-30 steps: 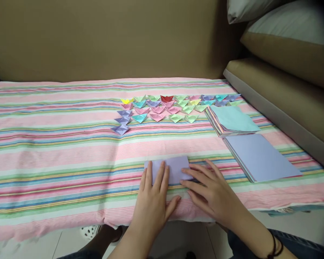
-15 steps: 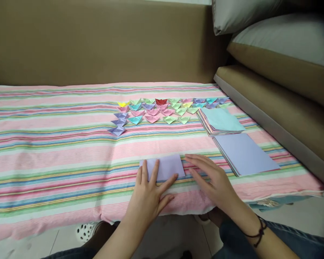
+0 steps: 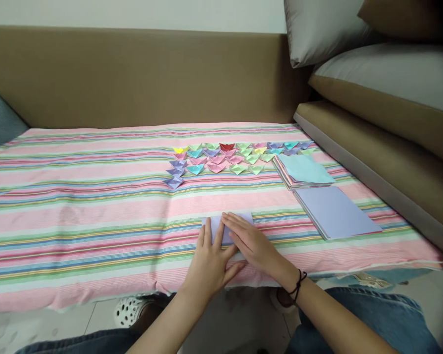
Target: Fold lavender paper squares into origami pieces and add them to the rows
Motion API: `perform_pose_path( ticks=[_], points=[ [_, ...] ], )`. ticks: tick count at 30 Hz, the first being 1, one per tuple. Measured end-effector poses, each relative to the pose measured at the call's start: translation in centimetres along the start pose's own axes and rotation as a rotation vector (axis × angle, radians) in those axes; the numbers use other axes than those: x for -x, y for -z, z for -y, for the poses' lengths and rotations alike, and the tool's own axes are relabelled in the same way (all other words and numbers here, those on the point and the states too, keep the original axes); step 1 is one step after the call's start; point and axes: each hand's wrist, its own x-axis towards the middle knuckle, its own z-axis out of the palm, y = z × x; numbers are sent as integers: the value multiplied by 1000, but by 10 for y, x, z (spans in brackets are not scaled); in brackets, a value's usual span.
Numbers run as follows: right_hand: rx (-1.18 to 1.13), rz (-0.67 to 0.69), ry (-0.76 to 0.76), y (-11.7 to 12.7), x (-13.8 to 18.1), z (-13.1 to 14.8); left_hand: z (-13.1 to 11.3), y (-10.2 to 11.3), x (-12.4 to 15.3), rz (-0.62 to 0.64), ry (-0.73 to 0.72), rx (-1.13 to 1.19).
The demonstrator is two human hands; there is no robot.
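A folded sheet of lilac paper (image 3: 248, 217) lies flat on the striped cloth near its front edge. My left hand (image 3: 211, 258) rests on the left part of the sheet, fingers spread and pressing it down. My right hand (image 3: 251, 242) lies flat over the sheet's right part, its fingertips meeting the left fingers near the middle. Both hands cover much of the paper. Beyond them, small folded paper boats (image 3: 216, 168) in several colours stand in rows.
A stack of lilac square paper (image 3: 337, 211) and a stack topped with light blue paper (image 3: 306, 168) lie to the right. The striped cloth (image 3: 96, 216) covers the seat. Brown cushions (image 3: 384, 142) are piled at the right, and the sofa back (image 3: 143, 78) rises behind.
My right hand has moved left from beside the lilac paper onto it, meeting my left hand. My left hand stays on the paper. The camera view has tilted up slightly.
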Motion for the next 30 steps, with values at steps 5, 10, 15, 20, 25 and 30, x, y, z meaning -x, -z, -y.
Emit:
perform_pose_path(
  ticks=[5, 10, 15, 20, 25, 30],
  points=[
    [111, 34, 28, -3, 2, 1, 8, 3, 8, 13, -29, 46],
    [183, 63, 50, -6, 3, -2, 19, 8, 25, 20, -33, 13],
    [265, 90, 35, -6, 4, -1, 27, 12, 40, 9, -19, -50],
    [343, 104, 20, -8, 5, -1, 30, 17, 47, -35, 52, -23],
    [370, 111, 20, -10, 6, -3, 32, 28, 47, -50, 146, 25],
    [337, 117, 49, -4, 3, -5, 37, 32, 40, -64, 183, 141]
  ],
)
